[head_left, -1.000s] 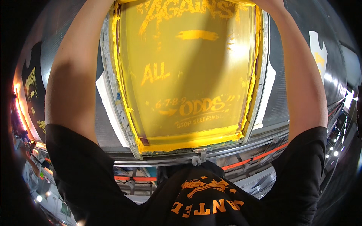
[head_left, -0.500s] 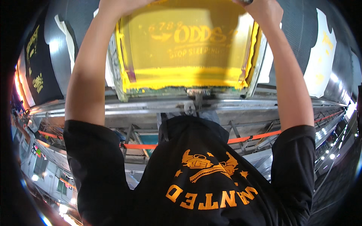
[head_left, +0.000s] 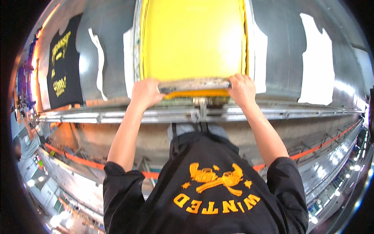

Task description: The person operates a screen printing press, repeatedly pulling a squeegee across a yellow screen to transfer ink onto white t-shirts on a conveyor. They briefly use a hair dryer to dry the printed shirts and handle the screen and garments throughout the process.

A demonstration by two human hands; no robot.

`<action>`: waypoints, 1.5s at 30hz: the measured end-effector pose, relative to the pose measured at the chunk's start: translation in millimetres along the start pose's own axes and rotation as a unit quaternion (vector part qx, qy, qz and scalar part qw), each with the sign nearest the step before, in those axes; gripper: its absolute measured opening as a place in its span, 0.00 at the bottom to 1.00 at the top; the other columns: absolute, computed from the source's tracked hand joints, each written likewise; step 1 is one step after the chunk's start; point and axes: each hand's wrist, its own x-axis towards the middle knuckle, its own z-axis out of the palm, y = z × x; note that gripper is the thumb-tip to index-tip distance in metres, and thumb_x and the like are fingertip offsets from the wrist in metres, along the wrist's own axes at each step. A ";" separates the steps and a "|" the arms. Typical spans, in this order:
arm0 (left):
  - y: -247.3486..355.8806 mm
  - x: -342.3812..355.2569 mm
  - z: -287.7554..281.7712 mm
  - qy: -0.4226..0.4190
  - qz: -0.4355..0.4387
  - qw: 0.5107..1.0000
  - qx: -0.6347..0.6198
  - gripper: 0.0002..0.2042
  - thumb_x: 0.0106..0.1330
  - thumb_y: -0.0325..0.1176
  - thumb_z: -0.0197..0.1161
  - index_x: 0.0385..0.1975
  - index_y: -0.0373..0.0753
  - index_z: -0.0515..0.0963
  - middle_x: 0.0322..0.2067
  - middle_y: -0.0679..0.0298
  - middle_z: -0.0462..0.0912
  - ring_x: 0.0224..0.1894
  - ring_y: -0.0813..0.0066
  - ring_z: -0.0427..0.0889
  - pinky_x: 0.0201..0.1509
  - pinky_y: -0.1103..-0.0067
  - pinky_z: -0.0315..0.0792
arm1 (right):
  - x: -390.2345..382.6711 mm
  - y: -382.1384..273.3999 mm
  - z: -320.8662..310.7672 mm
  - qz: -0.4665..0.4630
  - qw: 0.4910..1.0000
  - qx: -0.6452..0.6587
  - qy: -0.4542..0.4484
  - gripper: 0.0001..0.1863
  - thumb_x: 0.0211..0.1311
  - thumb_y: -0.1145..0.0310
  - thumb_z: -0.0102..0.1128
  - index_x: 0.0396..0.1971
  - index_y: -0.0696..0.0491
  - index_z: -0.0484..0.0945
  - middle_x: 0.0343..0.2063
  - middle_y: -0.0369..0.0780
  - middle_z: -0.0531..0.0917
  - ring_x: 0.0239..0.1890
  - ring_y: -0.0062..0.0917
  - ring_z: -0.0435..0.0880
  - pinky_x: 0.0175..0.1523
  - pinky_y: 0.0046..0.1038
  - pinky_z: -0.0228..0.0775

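Note:
A large yellow printing screen [head_left: 194, 39] in a metal frame lies flat in front of me. Across its near edge runs a long squeegee bar [head_left: 194, 84], smeared with yellow ink. My left hand [head_left: 146, 91] grips the bar's left end and my right hand [head_left: 241, 89] grips its right end. Both arms reach out straight from my black shirt with an orange print [head_left: 214, 187]. The screen's clamp and metal rail [head_left: 202, 113] sit just below the bar.
A black shirt with a yellow print [head_left: 64, 64] lies on a pallet at the left. White pallets [head_left: 317, 62] stand at the right and beside the screen. Metal rails and an orange-red line [head_left: 311, 150] run below.
My hands have come from the screen's far part down to its near edge. The printed lettering on the mesh is no longer in sight, and the view has tilted downward.

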 end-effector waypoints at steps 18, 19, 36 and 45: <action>-84.5 385.5 -241.8 0.164 0.048 0.982 0.077 0.32 0.52 0.65 0.71 0.37 0.37 0.88 0.37 0.49 0.89 0.43 0.51 0.88 0.48 0.63 0.81 | 437.9 138.3 -63.7 0.063 0.992 -0.114 0.004 0.35 0.54 0.32 0.68 0.53 0.43 0.85 0.38 0.43 0.90 0.44 0.40 0.89 0.47 0.40 0.81; -80.2 395.3 -250.9 0.140 0.035 0.987 0.074 0.32 0.49 0.63 0.73 0.37 0.35 0.88 0.38 0.46 0.88 0.44 0.49 0.88 0.51 0.63 0.80 | 444.0 141.4 -56.4 0.071 0.988 -0.135 0.006 0.32 0.54 0.35 0.70 0.50 0.44 0.86 0.37 0.42 0.90 0.43 0.40 0.89 0.47 0.40 0.81; -37.6 290.5 -167.2 0.188 -0.040 0.973 0.127 0.32 0.49 0.66 0.72 0.32 0.37 0.87 0.34 0.48 0.88 0.40 0.51 0.87 0.48 0.64 0.80 | 333.5 63.8 -37.0 0.144 0.983 -0.115 0.022 0.25 0.47 0.43 0.78 0.36 0.48 0.88 0.35 0.44 0.90 0.41 0.39 0.89 0.48 0.40 0.79; -4.9 104.7 -37.3 0.034 -0.096 0.993 0.064 0.27 0.55 0.63 0.71 0.45 0.47 0.86 0.40 0.60 0.89 0.45 0.57 0.88 0.50 0.63 0.80 | 107.3 29.5 17.0 0.068 0.992 -0.103 0.010 0.18 0.48 0.51 0.77 0.33 0.48 0.87 0.34 0.39 0.88 0.37 0.37 0.89 0.43 0.38 0.80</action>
